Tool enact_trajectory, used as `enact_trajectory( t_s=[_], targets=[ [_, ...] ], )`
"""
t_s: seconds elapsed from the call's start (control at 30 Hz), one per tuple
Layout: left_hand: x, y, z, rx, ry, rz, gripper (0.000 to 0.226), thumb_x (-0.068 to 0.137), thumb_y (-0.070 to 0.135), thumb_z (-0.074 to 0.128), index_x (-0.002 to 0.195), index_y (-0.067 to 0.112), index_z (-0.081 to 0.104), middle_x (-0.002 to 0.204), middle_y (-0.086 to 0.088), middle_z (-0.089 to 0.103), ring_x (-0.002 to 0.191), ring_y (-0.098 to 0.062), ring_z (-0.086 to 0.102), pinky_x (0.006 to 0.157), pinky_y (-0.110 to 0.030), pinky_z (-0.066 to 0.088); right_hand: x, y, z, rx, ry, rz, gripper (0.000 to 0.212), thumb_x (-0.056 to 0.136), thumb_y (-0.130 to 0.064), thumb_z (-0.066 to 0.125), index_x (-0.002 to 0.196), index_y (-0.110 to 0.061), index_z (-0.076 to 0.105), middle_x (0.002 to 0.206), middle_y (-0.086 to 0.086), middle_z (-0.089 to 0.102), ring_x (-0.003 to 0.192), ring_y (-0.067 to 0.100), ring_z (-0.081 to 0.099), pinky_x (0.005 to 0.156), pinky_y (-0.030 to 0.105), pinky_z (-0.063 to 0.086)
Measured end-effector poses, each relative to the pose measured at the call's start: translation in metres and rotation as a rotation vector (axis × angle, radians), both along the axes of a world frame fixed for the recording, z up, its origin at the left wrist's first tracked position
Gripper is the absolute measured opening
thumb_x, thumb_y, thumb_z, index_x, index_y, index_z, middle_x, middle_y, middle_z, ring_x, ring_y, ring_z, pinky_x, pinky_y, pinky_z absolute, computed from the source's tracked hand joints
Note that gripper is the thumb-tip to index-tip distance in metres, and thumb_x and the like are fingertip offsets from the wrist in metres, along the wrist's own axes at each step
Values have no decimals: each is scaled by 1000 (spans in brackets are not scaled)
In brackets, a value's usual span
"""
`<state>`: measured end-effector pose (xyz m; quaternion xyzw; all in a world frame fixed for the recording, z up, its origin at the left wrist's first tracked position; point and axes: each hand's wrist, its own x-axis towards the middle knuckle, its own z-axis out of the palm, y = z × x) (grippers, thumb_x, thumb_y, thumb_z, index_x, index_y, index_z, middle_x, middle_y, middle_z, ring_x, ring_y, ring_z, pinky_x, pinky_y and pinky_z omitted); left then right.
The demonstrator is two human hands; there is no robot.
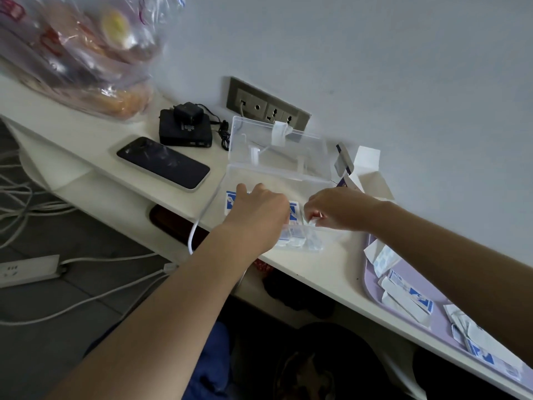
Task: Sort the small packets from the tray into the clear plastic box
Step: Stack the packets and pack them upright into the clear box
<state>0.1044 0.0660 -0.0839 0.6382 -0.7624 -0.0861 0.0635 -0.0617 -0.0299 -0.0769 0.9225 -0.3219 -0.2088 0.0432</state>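
Lilac plastic tray [375,287], lower right, is holding loose white-and-blue paper packets [409,295]. Clear plastic box [302,183] is sitting mid-frame, lid up. Left hand [259,210] is resting inside; grip hidden, can't tell. Right hand [337,210] is pinching a packet [313,223] at near wall; worth laying it flat, aligned w/ stack.

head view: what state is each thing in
box, lid open, packets inside
tray, packets left on it
phone, face up, screen dark
socket, one cable plugged in
left hand, in box, grip hidden
right hand, pinches a packet
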Motion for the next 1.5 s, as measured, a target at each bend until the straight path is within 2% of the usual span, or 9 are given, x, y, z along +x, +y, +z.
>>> enact_trajectory(
  t_s=[0.13, 0.3, 0.5, 0.7, 0.8, 0.9, 1.13, 1.3, 1.5],
  targets=[
    [0, 0, 0, -15, 1, -2, 23, 93, 15, 53, 115, 20, 59, 113, -2, 60, 112, -22, 43, 100, -39, 26, 9, 1, 3, 38, 140, -9, 26, 94, -22, 51, 118, -31, 57, 109, -9, 62, 103, 14, 57, 80, 24, 39],
    [0, 0, -1, -38, 8, -10, 23, 93, 16, 52, 113, 21, 60, 115, 0, 60, 109, -21, 44, 97, -37, 28, 17, 3, 9, 106, 264, -58, 39, 94, -9, 43, 123, -31, 54, 115, -7, 61, 102, 14, 55, 74, 21, 34],
    [0, -1, -1, -34, 9, -11, 23, 92, 16, 52, 113, 20, 60, 115, -1, 60, 108, -21, 44, 97, -37, 28, 26, 0, 16, 260, 308, -155, 40, 78, -26, 73, 116, -27, 60, 108, -6, 62, 88, 11, 52, 71, 20, 38],
    [0, -1, -1, -14, 16, -11, 26, 93, 18, 53, 118, 20, 59, 117, -1, 59, 109, -21, 45, 97, -36, 28, 24, -5, 9, 160, 229, -156, 33, 92, -8, 47, 117, -27, 59, 106, -5, 62, 103, 16, 55, 84, 26, 42],
    [0, -1, 0, -13, 17, -11, 26, 93, 19, 53, 118, 21, 58, 118, -1, 60, 108, -21, 45, 96, -36, 29, 22, -7, 4, 141, 248, -140, 37, 95, -7, 39, 119, -29, 58, 92, -7, 55, 102, 19, 55, 75, 26, 38],
    [0, 0, 1, -7, 26, -4, 26, 94, 20, 53, 119, 21, 58, 118, -2, 59, 109, -21, 45, 97, -36, 29, 21, -7, 2, 132, 237, -131, 39, 94, -5, 37, 119, -27, 58, 93, -5, 56, 102, 20, 55, 73, 25, 35],
    [-2, 6, 7, 18, 27, 39, 28, 95, 18, 51, 123, 21, 56, 118, -7, 56, 110, -24, 43, 98, -35, 29, 11, -6, 3, 15, 96, -142, 25, 97, -22, 45, 115, -29, 60, 115, -4, 63, 108, 18, 55, 86, 28, 41],
    [-6, 10, 13, 42, 30, 73, 29, 97, 14, 48, 123, 21, 56, 118, -9, 54, 110, -26, 42, 94, -33, 30, -4, 10, 14, -205, -226, -27, 25, 99, -29, 37, 106, -22, 60, 99, -6, 67, 89, 20, 62, 69, 27, 38],
    [-16, 8, 10, 14, 29, 63, 27, 94, 8, 49, 111, 24, 62, 108, -3, 61, 89, -21, 37, 81, -31, 27, -34, 40, 10, -169, -366, -120, 37, 97, -44, 29, 111, -25, 57, 99, -2, 66, 90, 23, 61, 77, 35, 48]
  ],
)
